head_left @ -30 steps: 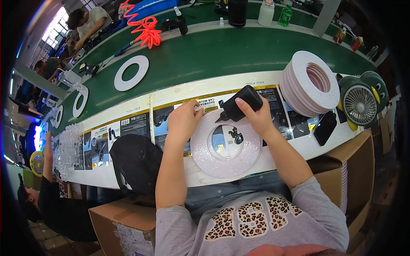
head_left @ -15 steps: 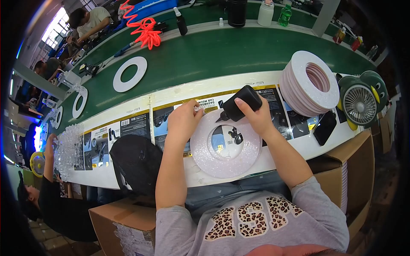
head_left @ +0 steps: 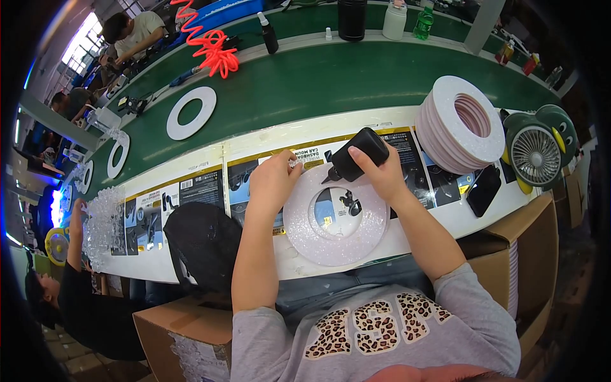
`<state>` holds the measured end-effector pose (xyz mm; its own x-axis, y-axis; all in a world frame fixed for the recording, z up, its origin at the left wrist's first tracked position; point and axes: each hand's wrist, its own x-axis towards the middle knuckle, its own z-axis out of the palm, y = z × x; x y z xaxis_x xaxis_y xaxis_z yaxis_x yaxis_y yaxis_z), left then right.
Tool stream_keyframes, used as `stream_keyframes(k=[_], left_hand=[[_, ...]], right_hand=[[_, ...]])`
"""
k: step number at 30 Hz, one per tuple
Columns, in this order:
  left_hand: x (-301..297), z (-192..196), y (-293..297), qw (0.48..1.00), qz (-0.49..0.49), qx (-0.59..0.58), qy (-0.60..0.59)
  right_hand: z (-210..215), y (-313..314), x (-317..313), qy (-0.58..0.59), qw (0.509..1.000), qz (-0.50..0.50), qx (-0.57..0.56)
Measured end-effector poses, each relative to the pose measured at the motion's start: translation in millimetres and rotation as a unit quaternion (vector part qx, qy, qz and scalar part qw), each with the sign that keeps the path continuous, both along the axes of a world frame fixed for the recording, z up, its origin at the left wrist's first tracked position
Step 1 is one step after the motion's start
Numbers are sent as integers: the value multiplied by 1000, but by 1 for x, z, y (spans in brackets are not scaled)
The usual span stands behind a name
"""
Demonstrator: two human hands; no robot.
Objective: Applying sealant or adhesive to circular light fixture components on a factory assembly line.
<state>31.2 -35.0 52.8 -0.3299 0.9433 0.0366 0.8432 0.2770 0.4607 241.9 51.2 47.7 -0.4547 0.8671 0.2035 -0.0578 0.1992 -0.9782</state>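
At the lower centre of the frame, the white foam ring (head_left: pixel 335 219) lies flat on the bench edge (head_left: pixel 445 223). It looks light, stiff yet easily dented, best gripped by its outer rim. The left hand (head_left: pixel 275 181) pinches a small clear piece (head_left: pixel 295 164) at the ring's upper left edge. The right hand (head_left: pixel 380 170) wraps its fingers round a black glue bottle (head_left: pixel 355 155), nozzle tilted down to the ring. Further right stands a stack of rings (head_left: pixel 459 124); beyond, the green belt (head_left: pixel 331 76).
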Motion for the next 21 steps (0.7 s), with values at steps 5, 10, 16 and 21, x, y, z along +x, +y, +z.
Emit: stream_keyframes(k=[5,10,16,21], left_hand=[[1,5,-2,1000,-11,2,2],[4,10,1,997,21,-27,-66],[6,21,-9,988,-88,-82,-93],[12,15,-7,988,-124,-79,-39]], right_hand=[[0,7,1,7,999,-33,-36],[-2,24,5,93,972,-63,-207],[3,36,9,230,900,-73,-362],[0,47,16,321,839,-28,-439]])
